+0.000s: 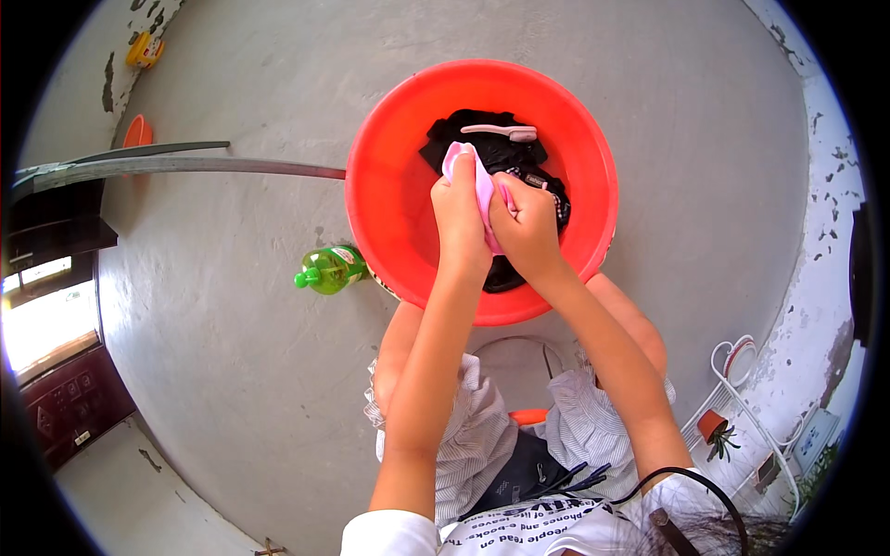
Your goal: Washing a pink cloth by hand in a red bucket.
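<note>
Over the red plastic basin both of my hands grip one pink cloth. My left hand has its thumb pressed along the cloth's upper part. Closed round the cloth's other side is my right hand, close beside the left. Beneath them, dark wet-looking garments lie in the basin, one with a checked trim and a patch bearing writing. A pale pink scrubbing brush rests on the dark cloth at the far side. The part of the cloth inside my fists is hidden.
Left of the basin stands a green liquid bottle with a green cap. A long grey bar reaches to the basin's left rim. An orange bowl and a yellow container are by the wall. A white plant stand is at right.
</note>
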Motion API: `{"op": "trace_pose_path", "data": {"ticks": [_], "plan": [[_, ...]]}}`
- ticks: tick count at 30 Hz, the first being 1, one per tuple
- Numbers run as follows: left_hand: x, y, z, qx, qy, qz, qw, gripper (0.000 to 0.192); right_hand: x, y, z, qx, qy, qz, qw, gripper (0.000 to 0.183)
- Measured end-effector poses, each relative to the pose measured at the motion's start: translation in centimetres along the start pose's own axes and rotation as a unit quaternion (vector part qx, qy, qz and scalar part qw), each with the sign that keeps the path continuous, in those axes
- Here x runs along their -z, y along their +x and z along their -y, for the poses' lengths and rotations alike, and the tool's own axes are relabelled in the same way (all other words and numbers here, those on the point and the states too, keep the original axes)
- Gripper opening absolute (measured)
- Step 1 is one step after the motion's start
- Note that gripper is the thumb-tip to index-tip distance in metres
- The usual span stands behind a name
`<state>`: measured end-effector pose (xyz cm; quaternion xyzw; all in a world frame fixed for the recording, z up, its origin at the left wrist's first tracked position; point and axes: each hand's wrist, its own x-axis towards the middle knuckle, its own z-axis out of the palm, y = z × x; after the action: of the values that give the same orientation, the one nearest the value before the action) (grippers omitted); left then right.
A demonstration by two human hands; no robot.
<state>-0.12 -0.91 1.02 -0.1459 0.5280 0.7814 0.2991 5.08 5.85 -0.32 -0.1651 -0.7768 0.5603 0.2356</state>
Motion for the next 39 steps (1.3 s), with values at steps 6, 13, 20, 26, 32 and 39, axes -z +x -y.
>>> {"op": "trace_pose_path", "data": {"ticks": [6, 13, 20, 26, 32, 39], "plan": [[-1.0, -1.1, 0.8, -0.012, 0.011, 0.015, 1.0, 0.024, 0.5, 0.8, 0.0, -0.04, -0.019, -0.027, 0.999, 0.039], [-2.3, -1.4, 1.8, 0.012, 0.039, -0.033, 0.999, 0.03, 1.1, 1.5, -0.9, -0.115, 0.105, -0.076, 0.985, 0.041], [-0.3, 0.1, 0.1, -0.015, 0.003, 0.005, 1.0, 0.023, -0.1, -0.2, -0.1, -0.008, 0.008, -0.01, 1.0, 0.025], [-1.0, -0.5, 0.8, -0.024, 0.011, 0.007, 1.0, 0.022, 0.4, 0.4, -0.6, -0.038, -0.006, -0.031, 0.999, 0.035], [-2.1, -1.8, 2.0, 0.026, 0.057, 0.004, 0.998, 0.027, 1.3, 1.6, -1.2, -0.107, 0.066, -0.073, 0.989, 0.039], [-1.5, -0.9, 1.0, -0.018, 0.053, -0.008, 0.998, 0.027, 0.7, 0.8, -0.5, -0.074, 0.06, -0.037, 0.995, 0.042]]}}
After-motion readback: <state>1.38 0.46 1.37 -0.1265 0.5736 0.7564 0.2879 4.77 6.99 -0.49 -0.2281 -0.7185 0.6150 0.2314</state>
